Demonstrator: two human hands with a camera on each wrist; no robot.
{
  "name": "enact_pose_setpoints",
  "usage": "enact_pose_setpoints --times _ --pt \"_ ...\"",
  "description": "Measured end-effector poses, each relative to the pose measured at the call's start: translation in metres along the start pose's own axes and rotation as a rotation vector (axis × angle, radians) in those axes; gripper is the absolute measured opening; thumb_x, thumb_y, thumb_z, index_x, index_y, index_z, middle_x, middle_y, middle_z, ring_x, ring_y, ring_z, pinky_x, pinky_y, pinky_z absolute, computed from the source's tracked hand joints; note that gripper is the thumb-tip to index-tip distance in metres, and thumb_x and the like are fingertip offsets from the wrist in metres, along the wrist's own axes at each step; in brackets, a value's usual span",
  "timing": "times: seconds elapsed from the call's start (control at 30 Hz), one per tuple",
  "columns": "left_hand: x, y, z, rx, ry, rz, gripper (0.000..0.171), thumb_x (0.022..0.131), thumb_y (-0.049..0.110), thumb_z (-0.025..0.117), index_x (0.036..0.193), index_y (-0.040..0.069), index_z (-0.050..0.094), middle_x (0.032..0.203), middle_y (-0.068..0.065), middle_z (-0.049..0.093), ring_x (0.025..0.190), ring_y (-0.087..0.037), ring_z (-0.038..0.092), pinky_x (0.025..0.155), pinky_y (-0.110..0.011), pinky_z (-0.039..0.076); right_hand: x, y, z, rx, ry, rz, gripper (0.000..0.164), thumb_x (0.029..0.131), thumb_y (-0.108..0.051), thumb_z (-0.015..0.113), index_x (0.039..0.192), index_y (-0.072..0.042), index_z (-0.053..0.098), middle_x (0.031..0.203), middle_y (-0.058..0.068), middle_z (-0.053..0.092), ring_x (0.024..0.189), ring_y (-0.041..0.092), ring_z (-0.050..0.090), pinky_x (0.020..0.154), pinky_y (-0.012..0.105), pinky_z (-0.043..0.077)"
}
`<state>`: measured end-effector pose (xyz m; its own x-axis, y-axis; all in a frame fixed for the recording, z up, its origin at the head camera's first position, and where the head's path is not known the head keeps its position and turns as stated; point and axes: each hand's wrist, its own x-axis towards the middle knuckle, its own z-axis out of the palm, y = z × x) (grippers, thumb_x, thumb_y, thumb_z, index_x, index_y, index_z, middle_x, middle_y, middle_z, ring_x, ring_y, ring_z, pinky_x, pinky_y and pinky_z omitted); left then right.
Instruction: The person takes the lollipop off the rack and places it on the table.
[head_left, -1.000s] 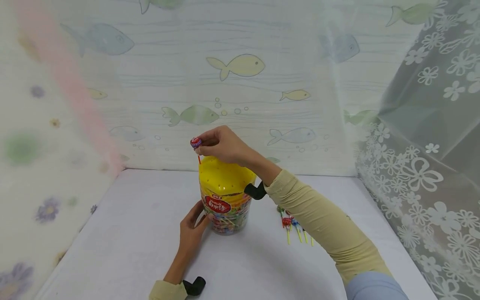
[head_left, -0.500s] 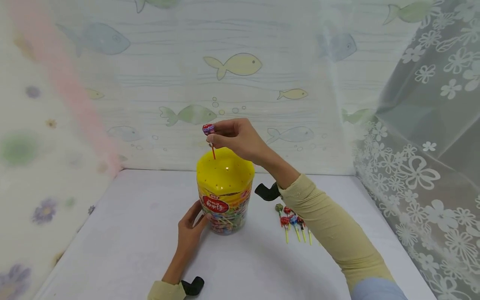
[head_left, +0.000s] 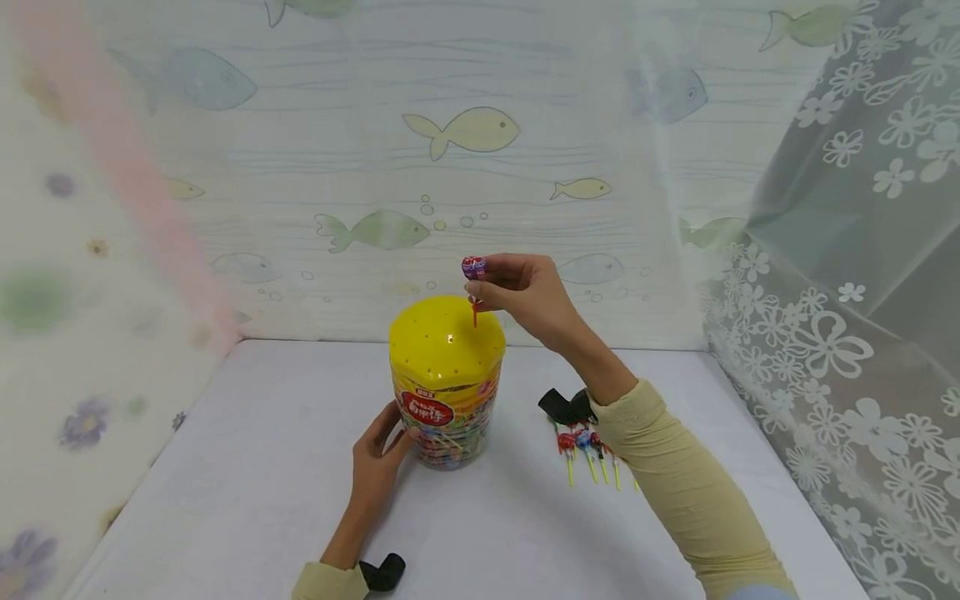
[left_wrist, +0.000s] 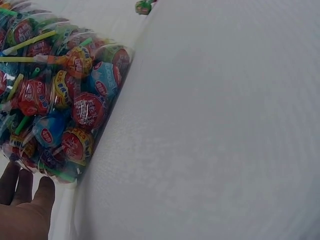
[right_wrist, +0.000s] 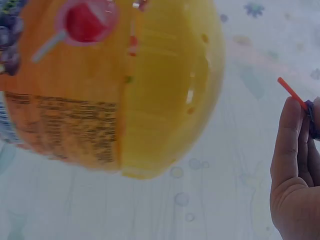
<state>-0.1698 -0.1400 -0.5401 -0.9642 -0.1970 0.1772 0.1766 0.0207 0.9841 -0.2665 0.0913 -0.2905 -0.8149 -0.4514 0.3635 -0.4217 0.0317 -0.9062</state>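
A lollipop (head_left: 473, 267) with a red and purple wrapper and a red stick is pinched between the thumb and fingers of my right hand (head_left: 536, 293). Its stick points down, above the right part of the yellow perforated lid on a clear jar (head_left: 450, 417). In the right wrist view, the lollipop's orange-red stick (right_wrist: 291, 93) sticks out past the fingertips. My left hand (head_left: 375, 458) rests against the jar's lower left side. Wrapped lollipops (left_wrist: 85, 110) fill the jar, and the left fingers (left_wrist: 45, 192) lie straight by its base. Part of that hand is hidden behind the jar.
Several lollipops with yellow sticks (head_left: 585, 446) lie on the white table (head_left: 300, 400) right of the jar, partly covered by the right wrist's black mount (head_left: 566, 407). A fish-print curtain (head_left: 360, 100) hangs behind, and a floral lace sheet (head_left: 847, 350) hangs at the right.
My right hand, still pinching the lollipop, has gone from the lid's left edge up and then across to its right side. The left hand and the jar have stayed put.
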Motion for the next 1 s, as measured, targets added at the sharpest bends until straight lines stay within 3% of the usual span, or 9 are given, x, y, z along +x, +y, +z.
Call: enact_pose_setpoints --times 0.37,0.67,0.8,1.0 --pt "-0.001 0.002 0.001 0.012 0.0 -0.006 0.062 0.097 0.014 0.07 0.153 0.008 0.045 0.155 -0.008 0.048 0.139 -0.011 0.045 0.113 -0.026 0.043 -0.059 0.041 -0.017 0.052 0.117 0.085 0.029 0.094 0.0 0.07 0.121 0.01 0.066 0.092 0.005 0.07 0.083 0.016 0.073 0.081 0.034 0.065" --pt "0.0 0.0 0.0 0.003 -0.002 0.009 0.062 0.097 0.014 0.069 0.153 0.009 0.044 0.155 -0.008 0.047 0.141 -0.013 0.044 0.112 -0.023 0.043 -0.102 0.082 -0.024 0.087 0.236 0.239 0.034 0.094 -0.005 0.072 0.121 0.013 0.064 0.092 -0.003 0.074 0.082 0.012 0.074 0.079 0.031 0.065" --pt "0.0 -0.001 0.0 0.001 -0.003 0.007 0.061 0.097 0.014 0.07 0.153 0.01 0.045 0.155 -0.007 0.048 0.142 -0.015 0.044 0.113 -0.028 0.043 -0.12 0.104 -0.024 0.09 0.257 0.36 0.04 0.095 -0.01 0.072 0.127 0.012 0.061 0.096 0.0 0.074 0.084 0.011 0.074 0.081 0.03 0.064" --pt "0.0 0.0 0.0 0.007 -0.003 0.009 0.061 0.097 0.015 0.07 0.153 0.01 0.045 0.155 -0.007 0.048 0.144 -0.02 0.043 0.113 -0.028 0.043 -0.147 0.13 -0.023 0.091 0.266 0.491 0.053 0.095 -0.01 0.071 0.138 0.014 0.052 0.114 0.015 0.071 0.092 0.012 0.074 0.087 0.03 0.062"
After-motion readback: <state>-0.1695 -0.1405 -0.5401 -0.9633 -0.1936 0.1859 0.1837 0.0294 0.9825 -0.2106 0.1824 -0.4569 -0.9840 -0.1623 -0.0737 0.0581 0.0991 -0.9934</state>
